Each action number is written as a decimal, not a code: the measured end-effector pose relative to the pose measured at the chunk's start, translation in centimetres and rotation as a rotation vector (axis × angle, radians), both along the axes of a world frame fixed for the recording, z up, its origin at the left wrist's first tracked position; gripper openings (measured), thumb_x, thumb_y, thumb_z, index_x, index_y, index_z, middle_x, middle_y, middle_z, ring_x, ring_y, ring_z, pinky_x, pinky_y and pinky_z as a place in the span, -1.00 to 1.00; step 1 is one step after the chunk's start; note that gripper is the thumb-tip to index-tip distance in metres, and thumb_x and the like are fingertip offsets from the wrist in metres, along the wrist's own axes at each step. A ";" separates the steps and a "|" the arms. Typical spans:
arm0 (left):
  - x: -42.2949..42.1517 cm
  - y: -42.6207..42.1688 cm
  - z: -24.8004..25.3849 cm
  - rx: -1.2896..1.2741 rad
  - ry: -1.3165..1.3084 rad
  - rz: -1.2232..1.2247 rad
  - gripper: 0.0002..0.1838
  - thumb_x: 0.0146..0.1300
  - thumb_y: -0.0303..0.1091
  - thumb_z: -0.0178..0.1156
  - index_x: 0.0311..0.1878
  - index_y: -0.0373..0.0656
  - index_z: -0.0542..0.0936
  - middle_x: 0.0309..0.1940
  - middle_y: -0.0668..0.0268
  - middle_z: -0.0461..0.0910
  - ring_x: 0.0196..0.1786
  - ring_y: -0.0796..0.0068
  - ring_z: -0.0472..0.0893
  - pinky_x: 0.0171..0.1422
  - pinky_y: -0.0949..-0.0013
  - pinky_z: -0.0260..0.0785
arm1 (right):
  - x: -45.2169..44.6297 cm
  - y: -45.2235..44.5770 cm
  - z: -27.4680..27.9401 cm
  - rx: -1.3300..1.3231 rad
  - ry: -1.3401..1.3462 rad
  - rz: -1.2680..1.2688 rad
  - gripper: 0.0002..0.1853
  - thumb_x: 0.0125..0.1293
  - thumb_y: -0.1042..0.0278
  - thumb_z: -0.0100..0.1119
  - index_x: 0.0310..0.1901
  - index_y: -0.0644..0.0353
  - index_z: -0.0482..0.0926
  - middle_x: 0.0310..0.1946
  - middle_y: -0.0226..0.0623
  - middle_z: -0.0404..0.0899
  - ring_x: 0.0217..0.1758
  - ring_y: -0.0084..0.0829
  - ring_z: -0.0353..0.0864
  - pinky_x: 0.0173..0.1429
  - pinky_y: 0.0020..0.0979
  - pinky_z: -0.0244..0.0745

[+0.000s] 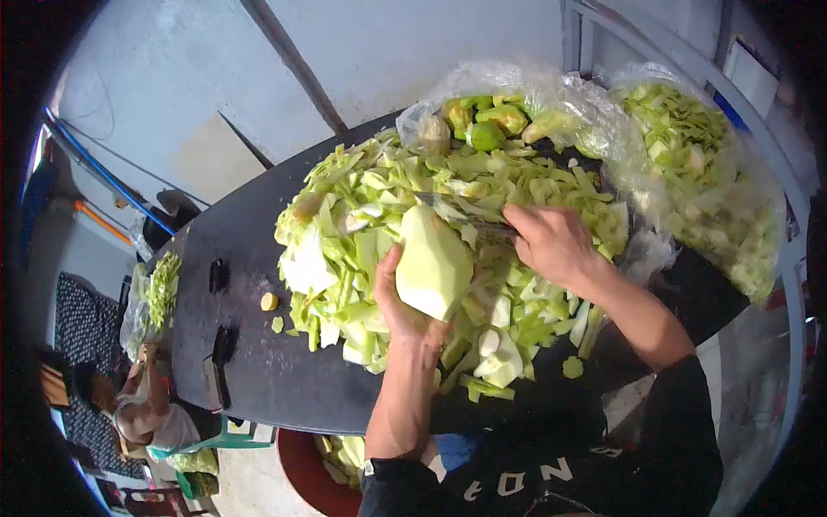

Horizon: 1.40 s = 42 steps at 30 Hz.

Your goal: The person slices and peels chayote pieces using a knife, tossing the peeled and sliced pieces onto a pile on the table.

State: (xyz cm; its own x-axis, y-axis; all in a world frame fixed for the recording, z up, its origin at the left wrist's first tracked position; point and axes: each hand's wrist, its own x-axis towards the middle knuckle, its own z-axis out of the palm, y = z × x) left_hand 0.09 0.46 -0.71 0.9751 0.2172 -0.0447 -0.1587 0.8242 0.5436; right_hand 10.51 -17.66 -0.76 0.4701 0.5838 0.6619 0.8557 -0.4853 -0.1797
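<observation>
A peeled, pale green papaya [433, 265] rests in my left hand [403, 306], whose fingers wrap round its lower left side. My right hand [556, 247] is closed round the handle of a knife [469, 212]. The blade points left, at the top of the papaya; I cannot tell whether it touches the flesh. Beneath and around both hands lies a large heap of green and whitish slices [366, 215] on the dark table [233, 302]. A pale cut piece [500, 360] lies at the near edge of the heap.
Whole green papayas [486, 135] sit at the back beside clear plastic. A clear bag of slices [715, 189] stands at the right, by a grey metal rail [797, 327]. Below the table is a red tub [301, 470] with pale pieces. Another person [151, 418] sits at the left.
</observation>
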 end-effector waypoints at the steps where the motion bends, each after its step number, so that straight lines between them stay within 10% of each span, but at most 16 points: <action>1: 0.1 -0.1 0.0 -0.003 0.020 0.020 -0.41 0.30 0.11 -0.03 0.26 -0.07 0.44 0.06 0.15 0.58 0.00 0.14 0.62 -0.01 -0.19 0.50 | 0.0 0.1 0.4 0.006 0.003 -0.029 -0.94 0.15 0.44 0.14 -0.34 0.13 0.47 -0.56 -0.22 0.56 -0.53 -0.18 0.63 -0.49 -0.20 0.52; 6: 0.4 0.7 -0.4 -0.052 0.114 0.129 -0.37 0.30 0.12 -0.05 0.26 -0.14 0.43 0.06 0.11 0.57 0.02 0.08 0.61 0.05 -0.13 0.49 | -1.5 -0.5 1.3 0.008 -0.157 0.335 -0.88 0.14 0.48 0.11 -0.25 0.15 0.51 -0.50 -0.21 0.61 -0.45 -0.08 0.66 -0.46 -0.13 0.53; 10: 0.0 -0.1 0.3 0.021 0.075 -0.007 -0.39 0.30 0.09 -0.05 0.26 -0.14 0.44 0.04 0.11 0.58 0.01 0.10 0.61 0.00 -0.13 0.50 | 0.0 0.0 0.3 -0.108 0.113 -0.112 -0.87 0.15 0.49 0.09 -0.24 0.16 0.49 -0.52 -0.18 0.60 -0.46 -0.06 0.65 -0.45 -0.10 0.53; 18: 0.2 0.8 -0.4 -0.077 0.077 0.051 -0.44 0.31 0.07 -0.03 0.21 -0.14 0.47 0.01 0.09 0.60 -0.05 0.13 0.63 0.00 -0.14 0.51 | -0.6 -0.2 0.6 0.074 -0.192 0.262 -0.80 0.01 0.49 0.17 -0.25 0.13 0.54 -0.59 -0.30 0.53 -0.57 -0.23 0.60 -0.51 -0.24 0.52; 27: 0.3 0.1 0.6 -0.188 0.011 0.014 -0.42 0.36 0.04 -0.03 0.27 -0.18 0.39 0.10 0.09 0.54 0.06 0.07 0.59 0.14 -0.07 0.47 | -0.3 -0.4 0.3 -0.107 0.166 -0.089 -0.81 0.14 0.46 0.17 -0.18 0.16 0.51 -0.51 -0.12 0.61 -0.46 -0.03 0.65 -0.42 -0.10 0.55; 36: 0.8 1.0 -1.3 -0.110 0.021 0.081 -0.43 0.38 0.06 -0.03 0.24 -0.19 0.45 0.11 0.10 0.57 0.14 0.12 0.56 0.29 0.08 0.38 | -2.1 0.8 0.7 0.105 -0.552 0.281 -0.87 0.04 0.41 0.22 -0.32 0.14 0.61 -0.65 -0.57 0.31 -0.60 -0.60 0.41 -0.57 -0.57 0.33; 42: 0.5 -0.2 -0.2 -0.066 0.130 0.187 -0.46 0.38 0.05 -0.04 0.23 -0.15 0.46 0.05 0.12 0.58 0.06 0.17 0.58 0.20 0.08 0.44 | -2.0 0.5 0.6 0.075 -0.461 0.258 -0.80 0.01 0.43 0.21 -0.25 0.17 0.60 -0.60 -0.49 0.42 -0.57 -0.48 0.51 -0.58 -0.45 0.38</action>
